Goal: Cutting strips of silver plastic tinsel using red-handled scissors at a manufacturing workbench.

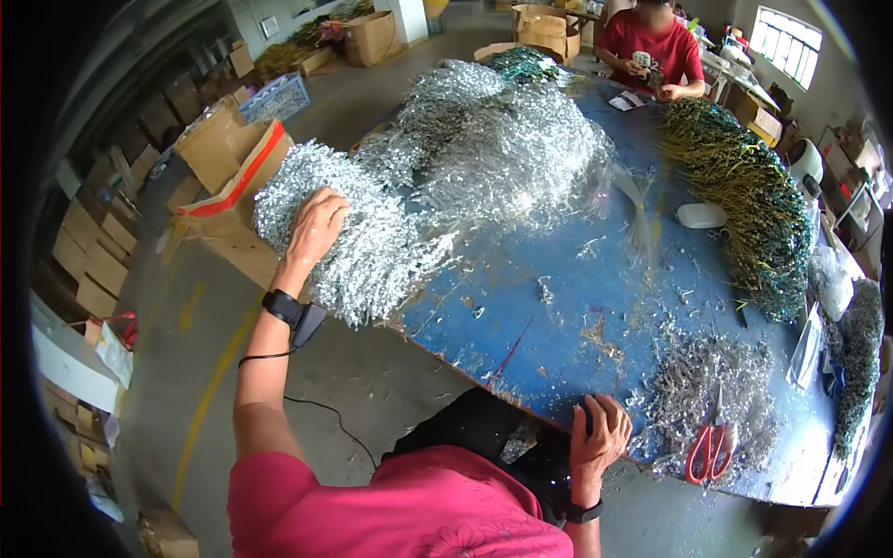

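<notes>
My left hand is closed on a bushy bundle of silver tinsel at the left corner of the blue table. Its fingertips sink into the strands and are partly hidden. My right hand rests at the table's near edge, fingers bent and thumb apart, holding nothing. To the right of it lie red-handled scissors, their blades among a heap of silver tinsel scraps. A large pile of silver tinsel covers the far part of the table.
Green and gold tinsel lines the table's right side, near a white object. A person in a red shirt sits at the far end. An open cardboard box stands left of the table. Scraps dot the blue tabletop.
</notes>
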Tool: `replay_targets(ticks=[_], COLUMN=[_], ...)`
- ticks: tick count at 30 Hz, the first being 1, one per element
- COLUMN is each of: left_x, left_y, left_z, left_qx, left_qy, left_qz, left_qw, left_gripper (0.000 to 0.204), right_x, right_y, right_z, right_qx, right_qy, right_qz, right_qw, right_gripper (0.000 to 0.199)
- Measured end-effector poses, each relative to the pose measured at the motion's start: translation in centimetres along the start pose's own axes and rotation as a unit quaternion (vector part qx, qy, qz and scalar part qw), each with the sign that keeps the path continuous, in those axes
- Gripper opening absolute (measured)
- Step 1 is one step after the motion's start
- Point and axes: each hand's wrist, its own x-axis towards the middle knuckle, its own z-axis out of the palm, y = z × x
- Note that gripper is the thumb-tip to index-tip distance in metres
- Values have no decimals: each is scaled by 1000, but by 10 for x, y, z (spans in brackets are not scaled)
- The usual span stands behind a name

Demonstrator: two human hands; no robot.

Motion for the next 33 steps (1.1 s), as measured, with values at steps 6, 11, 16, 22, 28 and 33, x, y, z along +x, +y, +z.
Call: replay_targets(ticks=[6, 11, 16, 22, 28, 33], left_x=[48, 135, 195, 210, 202, 192], left_y=[28, 8, 21, 49, 44, 42], left_z=[23, 95, 152, 195, 176, 169], left_qx=[-42, -140, -97, -107, -142, -105], left_qy=[20, -38, -29, -34, -57, -104], left_qz=[3, -16, -23, 46, 95, 111], left_qw=[999, 989, 995, 993, 984, 983], left_gripper=[10, 18, 39, 51, 29, 44], right_x=[-5, -6, 0, -1, 3, -2], right_y=[3, -1, 1, 0, 1, 3], right_z=[3, 1, 6, -1, 3, 5], right_qx=[-4, -13, -7, -10, -13, -23], right_qy=[-1, 10, 1, -7, -10, 1], right_qz=[6, 8, 6, 10, 19, 16], right_qw=[1000, 1000, 1000, 1000, 1000, 1000], right_gripper=[18, 18, 20, 20, 21, 21])
